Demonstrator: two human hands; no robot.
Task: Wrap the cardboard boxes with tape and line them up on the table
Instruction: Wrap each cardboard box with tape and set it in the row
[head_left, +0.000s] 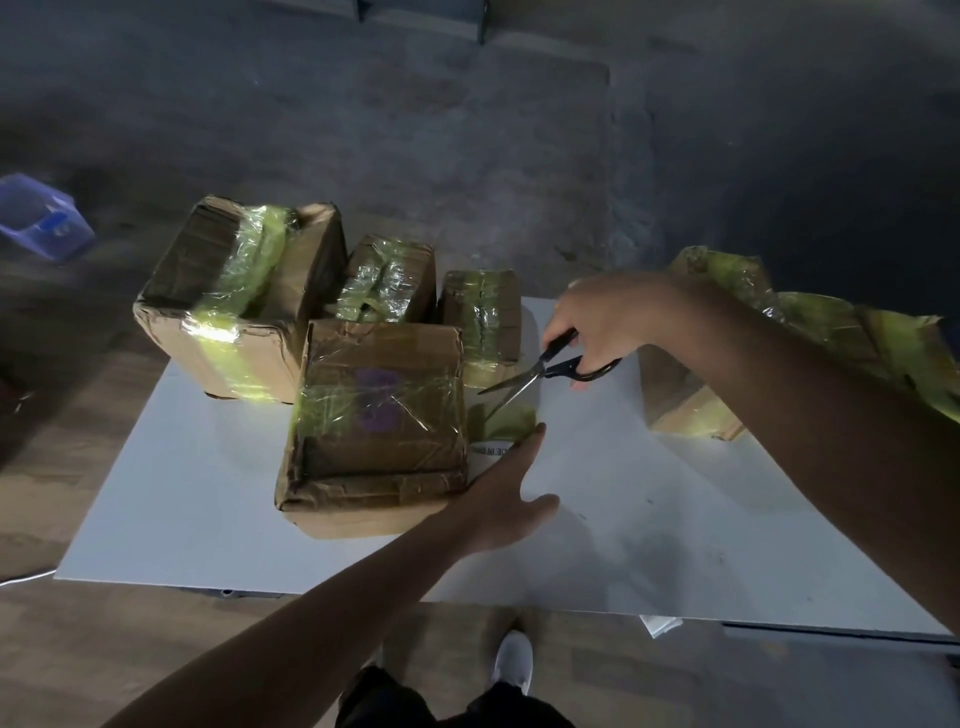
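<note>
Tabletop (623, 519) carries the purple-marked box (379, 415), already taped; three wrapped boxes (234, 306) stand behind it, unaligned, so lining up remains. Tape roll (501, 428) sits just right of it. Right hand (602, 317) grip pinches scissors (550, 369) right of that box; left hand (493, 504) grip lies spread on the roll.

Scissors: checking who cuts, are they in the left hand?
No, the right hand grips the scissors; the left hand touches the tape roll.

Five boxes (379, 405), one tape roll (503, 422), one scissors (540, 371).
</note>
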